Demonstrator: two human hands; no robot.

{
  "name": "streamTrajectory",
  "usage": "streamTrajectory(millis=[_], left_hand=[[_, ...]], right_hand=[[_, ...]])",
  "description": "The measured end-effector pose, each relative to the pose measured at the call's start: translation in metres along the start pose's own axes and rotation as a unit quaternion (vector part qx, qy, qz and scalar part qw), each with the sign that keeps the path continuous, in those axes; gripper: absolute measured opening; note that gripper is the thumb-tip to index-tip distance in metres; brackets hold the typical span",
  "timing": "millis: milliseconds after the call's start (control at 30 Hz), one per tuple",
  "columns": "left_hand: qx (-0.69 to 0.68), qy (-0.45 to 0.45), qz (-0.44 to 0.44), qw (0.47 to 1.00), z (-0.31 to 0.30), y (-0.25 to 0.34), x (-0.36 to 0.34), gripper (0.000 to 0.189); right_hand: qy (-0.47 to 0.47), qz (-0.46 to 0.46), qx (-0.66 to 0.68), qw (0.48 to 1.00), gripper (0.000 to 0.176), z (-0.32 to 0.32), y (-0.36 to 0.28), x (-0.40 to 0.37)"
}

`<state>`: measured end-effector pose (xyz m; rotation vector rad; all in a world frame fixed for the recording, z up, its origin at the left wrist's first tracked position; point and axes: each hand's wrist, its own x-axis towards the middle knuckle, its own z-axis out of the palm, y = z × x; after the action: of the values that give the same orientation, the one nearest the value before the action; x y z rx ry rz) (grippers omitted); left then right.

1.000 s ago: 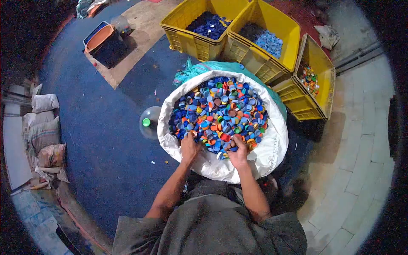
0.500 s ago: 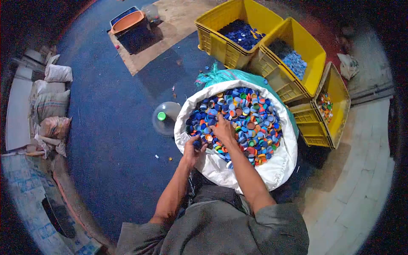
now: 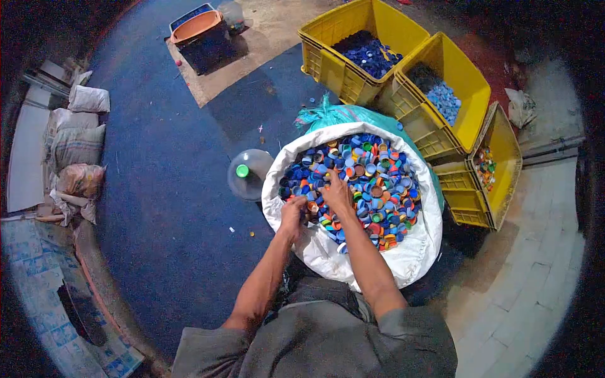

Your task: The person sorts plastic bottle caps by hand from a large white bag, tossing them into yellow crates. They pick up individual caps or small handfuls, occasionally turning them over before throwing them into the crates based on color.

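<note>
A white sack (image 3: pixel 403 268) with a rolled-down rim stands in front of me, full of mixed bottle caps (image 3: pixel 378 189), mostly blue, with some orange, green, red and brown ones. At its near-left rim my left hand (image 3: pixel 292 217) is curled closed, back up, next to a few orange and white caps; its palm is hidden. My right hand (image 3: pixel 337 195) reaches into the caps left of the middle. Its fingers are apart, with the tips touching caps near a small yellow one.
Yellow crates (image 3: pixel 340 72) at the upper right hold dark blue, light blue and mixed caps. A teal sack (image 3: pixel 359 114) lies behind the white one. Left of it is a clear round container (image 3: pixel 251 183) with a green cap. An orange basin (image 3: pixel 196 26) is farther off; filled sacks (image 3: pixel 79 148) line the left.
My left hand has turned over and moved right, hiding the dark blue caps seen in it before. My right hand has shifted slightly among the caps. The view has tilted a little.
</note>
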<state>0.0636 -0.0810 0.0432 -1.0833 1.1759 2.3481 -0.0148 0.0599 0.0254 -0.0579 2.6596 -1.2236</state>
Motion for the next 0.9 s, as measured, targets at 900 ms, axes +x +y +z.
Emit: streamTrajectory(millis=[900], left_hand=[[0.226, 0.064, 0.121, 0.965, 0.008, -0.019, 0.026, 0.034]], right_hand=[[0.069, -0.130, 0.047, 0.988, 0.072, -0.014, 0.005, -0.044]])
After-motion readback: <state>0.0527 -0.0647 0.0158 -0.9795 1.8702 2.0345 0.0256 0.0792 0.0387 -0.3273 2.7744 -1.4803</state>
